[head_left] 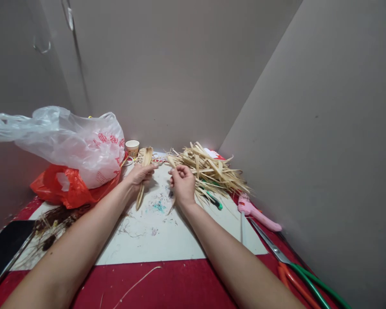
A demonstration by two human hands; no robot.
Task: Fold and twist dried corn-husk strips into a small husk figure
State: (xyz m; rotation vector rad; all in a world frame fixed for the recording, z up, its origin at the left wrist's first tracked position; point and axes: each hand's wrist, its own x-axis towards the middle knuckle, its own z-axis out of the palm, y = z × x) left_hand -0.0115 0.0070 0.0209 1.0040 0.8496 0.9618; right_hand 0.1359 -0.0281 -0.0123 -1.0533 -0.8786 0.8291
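Observation:
My left hand (142,175) is closed around a broad, curled strip of dried straw-coloured leaf (147,155). The strip stands upright through the hand, and its lower end comes out below the palm. My right hand (183,182) pinches a narrower dried leaf strip (171,161), whose tip shows above the fingers. The two hands are a short way apart over a stained white board (141,249). Just beyond my right hand lies a heap of dried leaf strips (212,169).
White (73,141) and red (73,186) plastic bags, a paper cup (132,148) and brown roots (56,221) stand or lie left. A green cutter (215,201), pink glue gun (259,214) and large scissors (281,255) lie right. A phone-like black device (6,249) sits front left. Walls rise behind and right.

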